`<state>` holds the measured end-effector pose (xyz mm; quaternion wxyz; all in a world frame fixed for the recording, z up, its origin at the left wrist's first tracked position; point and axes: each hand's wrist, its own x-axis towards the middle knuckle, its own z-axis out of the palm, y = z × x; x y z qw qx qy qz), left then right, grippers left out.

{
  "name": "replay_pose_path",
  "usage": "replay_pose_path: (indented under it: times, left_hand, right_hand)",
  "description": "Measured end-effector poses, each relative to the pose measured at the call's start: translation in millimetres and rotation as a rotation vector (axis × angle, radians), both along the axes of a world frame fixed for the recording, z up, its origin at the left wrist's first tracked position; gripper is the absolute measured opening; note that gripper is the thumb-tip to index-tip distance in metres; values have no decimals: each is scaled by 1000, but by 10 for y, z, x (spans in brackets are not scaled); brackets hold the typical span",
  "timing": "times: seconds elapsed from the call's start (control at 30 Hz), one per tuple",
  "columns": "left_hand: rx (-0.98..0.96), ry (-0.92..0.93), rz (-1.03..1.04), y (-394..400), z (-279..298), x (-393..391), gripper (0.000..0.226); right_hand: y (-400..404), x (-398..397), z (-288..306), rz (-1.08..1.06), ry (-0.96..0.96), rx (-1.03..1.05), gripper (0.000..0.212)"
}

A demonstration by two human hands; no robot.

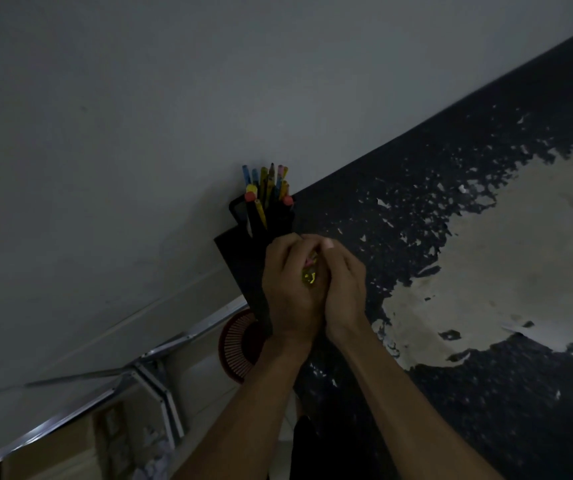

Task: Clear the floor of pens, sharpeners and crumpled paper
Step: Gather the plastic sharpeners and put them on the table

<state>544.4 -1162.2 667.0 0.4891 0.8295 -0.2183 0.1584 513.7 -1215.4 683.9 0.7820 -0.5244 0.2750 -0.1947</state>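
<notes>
Both my hands are cupped together over the edge of a dark table. My left hand (288, 289) and my right hand (344, 285) press against each other, closed around small items; a yellow piece (309, 277) and a bit of pink show in the gap between them. What exactly the items are I cannot tell. Just beyond my fingers stands a black desk organiser (264, 220) holding several pens and pencils (267, 185), blue, yellow and pink, upright against the grey wall.
The table top (486, 237) is black with large worn, peeling pale patches. Under its left edge sits a reddish slatted bin (240, 344). Metal frame bars (153, 372) run at lower left, with crumpled white paper (153, 455) on the floor below.
</notes>
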Motion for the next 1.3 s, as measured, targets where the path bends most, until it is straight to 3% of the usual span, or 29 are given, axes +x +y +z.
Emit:
replay_pose_path:
  times: [0.17, 0.53, 0.67, 1.0, 1.23, 1.3]
  left_hand:
    - [34, -48, 12, -26, -52, -24, 45]
    - [139, -95, 116, -23, -232, -62, 20]
    - [161, -92, 161, -45, -255, -80, 31]
    - [60, 141, 305, -123, -96, -5, 24]
    - [72, 175, 325, -137, -43, 6, 49]
    - [17, 186, 296, -119, -1, -3, 45]
  right_hand:
    - [-46, 4, 1, 29, 18, 39, 32]
    - [-108, 23, -52, 72, 48, 98, 30]
    - [-125, 23, -52, 95, 38, 98, 28]
    - [-140, 37, -36, 99, 84, 47, 23]
    - [-133, 43, 10, 109, 64, 51, 25]
    - [-134, 37, 15, 121, 51, 12, 27]
